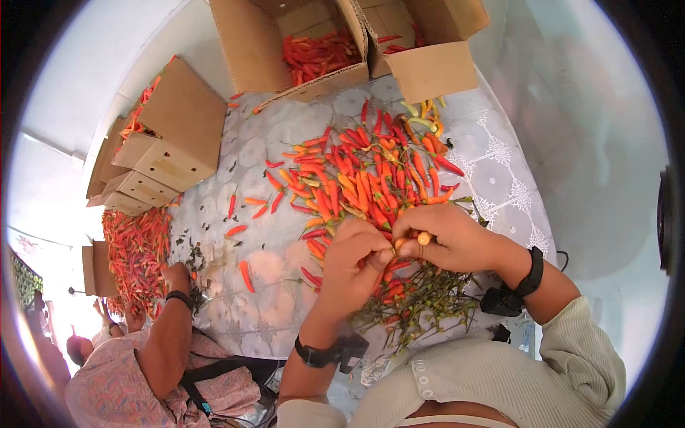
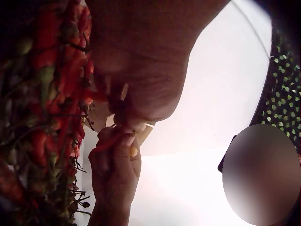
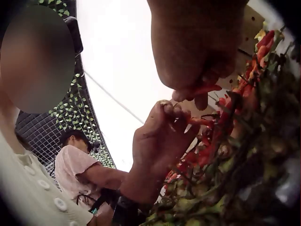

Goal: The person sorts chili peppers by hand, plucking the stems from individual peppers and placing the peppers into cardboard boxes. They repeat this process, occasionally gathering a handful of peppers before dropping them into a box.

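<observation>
Both hands meet over a heap of red and orange chili peppers [image 1: 360, 185]. The right hand [image 1: 449, 239] grips chili peppers; the blunt end of an orange chili [image 1: 424, 238] pokes out between its fingers, and a red chili [image 3: 202, 90] shows under its fingers in the right wrist view. Thumb and fingers of the left hand [image 1: 349, 267] pinch at the same spot, fingertips right against the right hand's. By its curled fingers an orange chili [image 3: 200, 121] shows. The stem ends between the fingertips are mostly hidden. Below the hands lies a pile of green stems [image 1: 428, 299].
Cardboard boxes [image 1: 285, 43] with red chilies stand at the back, and more boxes [image 1: 178, 121] at the left. Another person's arm [image 1: 168, 321] reaches into a large chili heap [image 1: 135, 250] at the left. Loose chilies [image 1: 246, 274] lie on the patterned tablecloth [image 1: 264, 307].
</observation>
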A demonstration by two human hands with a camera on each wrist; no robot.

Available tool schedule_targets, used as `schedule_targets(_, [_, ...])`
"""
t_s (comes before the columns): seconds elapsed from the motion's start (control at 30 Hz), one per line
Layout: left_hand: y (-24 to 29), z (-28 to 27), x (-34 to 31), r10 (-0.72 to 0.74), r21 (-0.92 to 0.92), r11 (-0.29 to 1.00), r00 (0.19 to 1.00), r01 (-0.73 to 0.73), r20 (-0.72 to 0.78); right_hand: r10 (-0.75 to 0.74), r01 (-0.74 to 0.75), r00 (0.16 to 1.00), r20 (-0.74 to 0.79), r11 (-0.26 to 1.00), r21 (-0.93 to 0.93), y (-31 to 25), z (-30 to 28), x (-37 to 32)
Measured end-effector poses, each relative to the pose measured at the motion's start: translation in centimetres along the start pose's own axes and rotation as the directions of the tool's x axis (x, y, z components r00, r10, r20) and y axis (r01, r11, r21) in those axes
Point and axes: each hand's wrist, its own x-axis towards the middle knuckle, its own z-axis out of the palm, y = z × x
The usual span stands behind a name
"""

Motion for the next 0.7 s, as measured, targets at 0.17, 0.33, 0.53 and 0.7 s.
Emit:
schedule_targets(0.17, [-0.1, -0.3, -0.4, -0.072, 0.004, 0.997, 0.984, 0.073, -0.163, -0.008, -0.052, 0.985, -0.175, 0.942, -0.331, 0.6, -1.1, 0.4])
schedule_targets(0.33, [0.3, 0.0, -0.2, 0.001, 0.255, 0.966, 0.988, 0.038, -0.152, -0.06, -0.099, 0.927, -0.37, 0.913, -0.396, 2.3, -0.4, 0.4])
schedule_targets(0.53, [0.9, 1.0, 0.4, 0.067, 0.466, 0.884, 0.995, -0.025, -0.073, 0.174, -0.288, 0.951, -0.256, 0.801, -0.525, 2.8, -0.2, 0.1])
schedule_targets(0.7, [0.7, 1.4, 0.3, 0.064, 0.444, 0.896, 0.996, -0.027, -0.068, 0.246, -0.332, 0.938, -0.245, 0.843, -0.424, 2.5, 0.2, 0.2])
